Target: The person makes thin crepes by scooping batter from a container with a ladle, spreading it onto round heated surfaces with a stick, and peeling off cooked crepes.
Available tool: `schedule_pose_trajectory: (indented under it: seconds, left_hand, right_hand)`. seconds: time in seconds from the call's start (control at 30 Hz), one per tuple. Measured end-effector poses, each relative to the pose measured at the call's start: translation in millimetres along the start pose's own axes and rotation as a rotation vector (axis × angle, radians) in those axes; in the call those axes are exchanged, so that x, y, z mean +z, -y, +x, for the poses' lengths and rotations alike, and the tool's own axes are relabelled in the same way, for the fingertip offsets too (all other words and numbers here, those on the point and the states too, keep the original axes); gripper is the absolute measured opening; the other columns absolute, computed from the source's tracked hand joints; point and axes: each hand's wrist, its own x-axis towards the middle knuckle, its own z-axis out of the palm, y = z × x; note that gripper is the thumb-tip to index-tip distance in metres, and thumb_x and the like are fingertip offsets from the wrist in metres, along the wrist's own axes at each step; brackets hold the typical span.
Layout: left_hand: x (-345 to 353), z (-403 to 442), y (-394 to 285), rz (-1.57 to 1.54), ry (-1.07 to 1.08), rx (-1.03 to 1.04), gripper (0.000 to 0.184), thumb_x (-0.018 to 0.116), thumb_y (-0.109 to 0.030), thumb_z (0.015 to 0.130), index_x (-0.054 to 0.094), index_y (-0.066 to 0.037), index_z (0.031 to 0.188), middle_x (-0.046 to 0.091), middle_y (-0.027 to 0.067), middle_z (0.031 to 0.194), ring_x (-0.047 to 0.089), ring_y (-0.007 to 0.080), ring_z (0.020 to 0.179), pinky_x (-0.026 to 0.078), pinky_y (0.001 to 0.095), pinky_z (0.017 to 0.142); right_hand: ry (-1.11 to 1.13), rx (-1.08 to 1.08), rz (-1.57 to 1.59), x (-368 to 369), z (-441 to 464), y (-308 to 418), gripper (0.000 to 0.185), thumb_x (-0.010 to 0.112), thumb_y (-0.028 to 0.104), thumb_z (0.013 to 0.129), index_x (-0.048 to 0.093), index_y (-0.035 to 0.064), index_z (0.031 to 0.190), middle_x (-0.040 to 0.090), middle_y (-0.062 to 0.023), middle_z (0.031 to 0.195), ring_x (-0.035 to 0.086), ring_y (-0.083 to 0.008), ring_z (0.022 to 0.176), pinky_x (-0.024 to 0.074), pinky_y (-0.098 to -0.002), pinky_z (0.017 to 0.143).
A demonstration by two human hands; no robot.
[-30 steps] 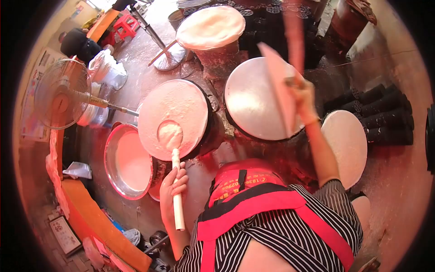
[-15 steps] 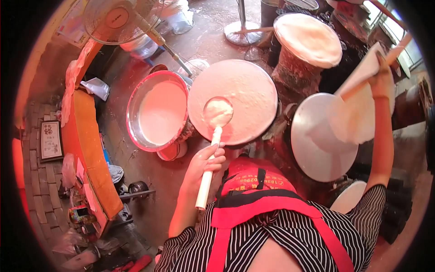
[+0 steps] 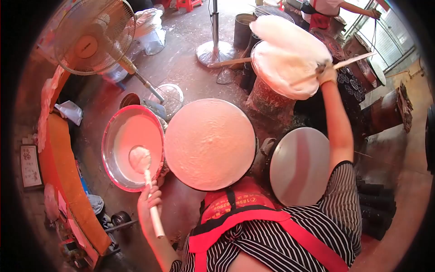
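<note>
My left hand [image 3: 149, 199] is closed round the pale handle of a ladle [image 3: 141, 159], whose batter-coated bowl is over the red-rimmed basin [image 3: 105, 152] of batter [image 3: 144, 127]. Beside the basin, a spread layer of batter covers the round middle griddle [image 3: 210, 143]. At the upper right my right hand [image 3: 327, 75] grips a wooden stick [image 3: 355, 60]. A thin pale flatbread [image 3: 287, 38] hangs by the stick, over a stack of flatbreads [image 3: 276, 81] on a round stand. Where bread and stack touch, I cannot tell. The right griddle [image 3: 297, 165] shows grey metal.
A standing fan [image 3: 90, 41] is at the upper left, next to an orange-edged counter [image 3: 68, 177]. A metal pole on a round base [image 3: 215, 53] stands behind. Dark cylinders [image 3: 376, 204] lie at the right. Another person's arm [image 3: 355, 9] shows at the top right.
My left hand has carried the ladle from over the middle griddle to the basin. My right hand has moved the flatbread from the right griddle up to the stack. The view has shifted.
</note>
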Motion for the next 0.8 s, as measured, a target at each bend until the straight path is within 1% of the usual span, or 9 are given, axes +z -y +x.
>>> schedule_pose_trajectory:
  seconds: [0.23,0.37,0.43,0.47,0.5,0.57,0.63,0.77,0.8]
  left_hand:
    - [24,-29,14,-0.199,0.063,0.02,0.033,0.034,-0.014,0.107,0.035,0.013,0.124,0.037,0.0063,0.082,0.038,0.0106,0.059,0.038,0.0216,0.042]
    - [30,-39,20,-0.185,0.039,0.072,0.032,0.032,-0.014,0.106,0.033,0.013,0.123,0.035,0.005,0.081,0.037,0.0101,0.061,0.037,0.0212,0.043]
    - [30,-43,14,-0.241,0.035,0.03,0.037,0.032,-0.018,0.107,0.034,0.014,0.126,0.037,0.0064,0.082,0.039,0.0115,0.059,0.039,0.0233,0.043]
    - [29,-45,8,-0.242,0.03,0.038,0.037,0.032,-0.018,0.107,0.034,0.014,0.126,0.037,0.0064,0.082,0.039,0.0115,0.059,0.039,0.0233,0.043]
    - [28,-45,3,-0.273,0.054,0.017,0.038,0.032,-0.019,0.107,0.034,0.014,0.127,0.038,0.0062,0.082,0.039,0.0113,0.059,0.039,0.0233,0.043]
    - [20,-40,-16,-0.291,0.098,-0.006,0.041,0.032,-0.02,0.107,0.034,0.013,0.13,0.038,0.0056,0.082,0.039,0.0106,0.058,0.038,0.0229,0.042]
    - [-15,-33,-62,-0.24,0.152,0.003,0.044,0.033,-0.021,0.107,0.032,0.011,0.137,0.039,0.0051,0.083,0.038,0.0096,0.054,0.035,0.0217,0.041]
    - [-76,42,-149,1.055,-0.641,0.604,0.023,0.049,-0.02,0.102,0.061,-0.007,0.116,0.061,0.0061,0.089,0.048,0.0065,0.047,0.035,0.0203,0.038]
    - [-149,90,-200,1.614,-0.639,0.983,0.028,0.054,-0.016,0.098,0.062,-0.011,0.124,0.064,0.0091,0.092,0.06,0.014,0.059,0.045,0.0253,0.048]
  right_hand:
    - [-0.527,0.19,-0.279,-70,-29,-129,0.023,0.07,0.017,0.089,0.056,0.0049,0.075,0.05,-0.0036,0.057,0.042,-0.0148,0.04,0.0337,-0.0302,0.037]
    - [-0.634,-0.036,-0.348,-117,25,-168,0.024,0.076,0.021,0.085,0.063,0.0013,0.082,0.061,-0.0078,0.067,0.047,-0.0173,0.043,0.0377,-0.0311,0.039]
    - [-0.659,0.074,-0.409,-116,10,-152,0.042,0.07,0.045,0.088,0.062,0.005,0.078,0.062,-0.0047,0.07,0.048,-0.0172,0.043,0.0385,-0.0323,0.039]
    - [-0.506,0.26,0.035,-91,-46,-114,0.042,0.068,0.047,0.087,0.063,0.0077,0.074,0.066,-0.0091,0.069,0.062,-0.0257,0.063,0.0476,-0.036,0.057]
    - [0.003,0.135,-0.104,-120,-63,-109,0.027,0.062,0.031,0.091,0.055,0.0134,0.073,0.048,-0.0012,0.058,0.05,-0.0211,0.051,0.0381,-0.0324,0.048]
    - [-0.279,0.222,-0.085,-132,-71,-112,0.004,0.058,0.016,0.093,0.059,0.0122,0.092,0.031,0.0052,0.064,0.032,-0.0123,0.048,0.0289,-0.0273,0.044]
    - [-0.054,0.256,-0.163,-118,-153,-97,0.022,0.061,0.021,0.094,0.063,0.0075,0.111,0.026,0.0066,0.065,0.026,-0.0074,0.048,0.0234,-0.0242,0.043]
    - [0.257,0.43,-0.542,-72,-320,-127,0.034,0.054,0.041,0.099,0.063,0.0135,0.117,0.03,0.0096,0.056,0.027,-0.0031,0.039,0.0199,-0.022,0.036]
    - [0.291,0.546,-0.572,-50,-368,-145,0.037,0.052,0.045,0.099,0.062,0.0141,0.117,0.03,0.0086,0.053,0.025,-0.0044,0.036,0.0184,-0.0232,0.034]
